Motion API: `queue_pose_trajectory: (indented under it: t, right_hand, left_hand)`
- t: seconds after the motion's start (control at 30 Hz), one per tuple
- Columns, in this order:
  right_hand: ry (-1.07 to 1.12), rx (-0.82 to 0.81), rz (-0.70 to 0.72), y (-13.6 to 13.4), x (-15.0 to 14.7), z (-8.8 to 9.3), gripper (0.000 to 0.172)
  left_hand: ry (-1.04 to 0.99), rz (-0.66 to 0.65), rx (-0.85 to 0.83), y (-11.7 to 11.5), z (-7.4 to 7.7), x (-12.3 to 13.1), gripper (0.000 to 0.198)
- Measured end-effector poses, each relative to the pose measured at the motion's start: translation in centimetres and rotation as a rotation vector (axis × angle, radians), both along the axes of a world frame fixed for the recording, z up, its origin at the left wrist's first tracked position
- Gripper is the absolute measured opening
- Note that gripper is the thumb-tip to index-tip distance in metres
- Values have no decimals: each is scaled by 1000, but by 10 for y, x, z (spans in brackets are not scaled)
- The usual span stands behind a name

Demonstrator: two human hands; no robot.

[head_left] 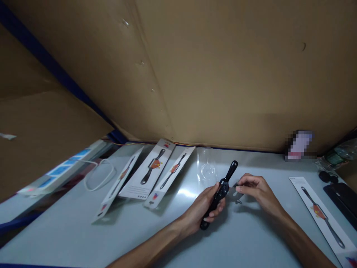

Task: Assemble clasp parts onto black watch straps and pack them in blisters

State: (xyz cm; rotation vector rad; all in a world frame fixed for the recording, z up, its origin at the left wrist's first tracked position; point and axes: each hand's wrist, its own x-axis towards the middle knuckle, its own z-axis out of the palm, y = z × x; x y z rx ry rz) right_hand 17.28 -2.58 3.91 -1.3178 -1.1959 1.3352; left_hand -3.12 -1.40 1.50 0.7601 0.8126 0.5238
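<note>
My left hand (205,204) is wrapped round a black spokeshave (223,189), which is held tilted above the table with one handle pointing up and away. Close to the tool's middle, my right hand (255,189) pinches a small flat metal piece (235,188) between thumb and fingertips. Below those fingertips a small metal part (238,202) shows against the tabletop; I cannot tell its exact kind. A piece of clear plastic packaging (208,172) lies behind the spokeshave.
Several printed spokeshave cards lie about: one leaning card (156,169) among others at left, another card (318,216) at right. A white cable (99,182) and power strip (63,165) are left. Cardboard (223,74) rises behind; a black case (341,201) and bottle (344,153) are right.
</note>
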Motion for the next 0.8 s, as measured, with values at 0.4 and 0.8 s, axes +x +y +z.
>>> queue_pose_trajectory:
  t: [0.4, 0.8]
  right_hand:
    - [19, -116, 75, -6, -20, -19, 38]
    - [-1, -58, 63, -9, -24, -22, 43]
  left_hand:
    - [46, -45, 148, -3, 10, 3, 53]
    - [63, -149, 325, -5, 6, 1, 40]
